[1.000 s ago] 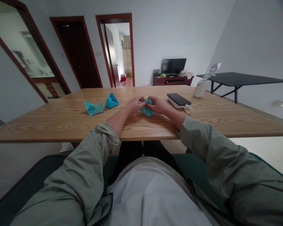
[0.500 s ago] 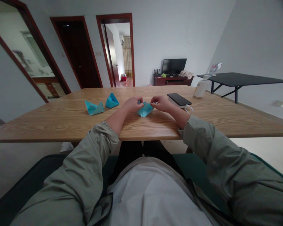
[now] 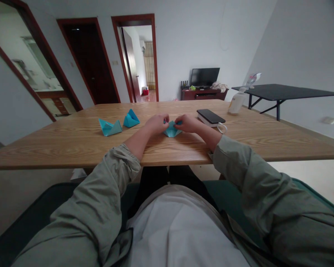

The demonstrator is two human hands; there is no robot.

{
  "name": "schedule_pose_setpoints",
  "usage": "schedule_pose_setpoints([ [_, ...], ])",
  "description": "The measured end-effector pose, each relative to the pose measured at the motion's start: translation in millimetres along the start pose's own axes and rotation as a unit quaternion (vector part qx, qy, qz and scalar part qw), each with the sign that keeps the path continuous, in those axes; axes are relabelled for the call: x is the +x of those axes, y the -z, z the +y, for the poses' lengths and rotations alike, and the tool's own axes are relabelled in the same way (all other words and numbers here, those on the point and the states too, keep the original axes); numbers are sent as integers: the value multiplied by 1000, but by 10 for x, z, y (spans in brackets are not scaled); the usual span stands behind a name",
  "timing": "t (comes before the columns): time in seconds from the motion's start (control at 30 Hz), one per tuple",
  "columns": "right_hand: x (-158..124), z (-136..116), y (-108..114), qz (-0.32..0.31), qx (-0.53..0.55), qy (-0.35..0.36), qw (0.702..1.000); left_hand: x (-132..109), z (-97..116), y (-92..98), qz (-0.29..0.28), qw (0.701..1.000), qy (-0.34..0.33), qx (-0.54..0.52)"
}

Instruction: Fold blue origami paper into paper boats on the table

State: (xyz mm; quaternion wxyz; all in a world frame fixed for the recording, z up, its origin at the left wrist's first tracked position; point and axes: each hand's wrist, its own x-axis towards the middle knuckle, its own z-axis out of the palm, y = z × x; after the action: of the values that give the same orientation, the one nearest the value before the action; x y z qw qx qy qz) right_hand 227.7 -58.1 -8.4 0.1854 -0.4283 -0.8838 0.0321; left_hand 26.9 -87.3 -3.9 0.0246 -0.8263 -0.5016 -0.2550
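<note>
A folded piece of light blue paper point(image 3: 172, 131) rests on the wooden table point(image 3: 178, 150) in front of me. My left hand point(image 3: 156, 124) pinches its left side, fingers closed. On the other side my right hand point(image 3: 185, 122) grips its upper right part, with fingertips over the top of the folds. Two finished-looking blue paper boats stand to the left of my left hand: a nearer, lighter paper boat point(image 3: 110, 128) and a darker paper boat point(image 3: 131, 119) behind it. The fingers partly hide the paper between them.
Right of my right hand lies a black phone point(image 3: 210, 116) on a white box-like object, with a white cable point(image 3: 222, 128) beside it. A white bottle point(image 3: 237, 102) stands farther back. Beyond the table are a black table point(image 3: 286, 92) and a television point(image 3: 205, 77).
My right hand has moved slightly left, over the top of the folded paper, closer to my left hand. The paper looks a bit lower and flatter. The view has shifted slightly.
</note>
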Motion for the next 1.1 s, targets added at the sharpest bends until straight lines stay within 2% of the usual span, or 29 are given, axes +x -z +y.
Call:
schedule_pose_setpoints([
  [0.23, 6, -72, 30, 31, -21, -36, 999, 13, 49, 34, 0, 998, 64, 20],
  [0.4, -3, -55, 60, 33, -22, -50, 998, 45, -54, 27, -1, 994, 110, -4],
  [0.6, 7, 26, 38, -9, -63, -109, 992, 58, -210, 20, -75, 977, 194, -40],
  [0.73, 23, 58, 4, -21, -76, -113, 990, 61, -189, 21, -109, 976, 185, -27],
  [0.9, 61, 113, -46, -14, -65, -93, 993, 67, -173, 11, -130, 982, 131, -48],
  [1.1, 31, 106, 3, -60, -15, -111, 992, 86, -266, -60, -147, 971, 158, -102],
])
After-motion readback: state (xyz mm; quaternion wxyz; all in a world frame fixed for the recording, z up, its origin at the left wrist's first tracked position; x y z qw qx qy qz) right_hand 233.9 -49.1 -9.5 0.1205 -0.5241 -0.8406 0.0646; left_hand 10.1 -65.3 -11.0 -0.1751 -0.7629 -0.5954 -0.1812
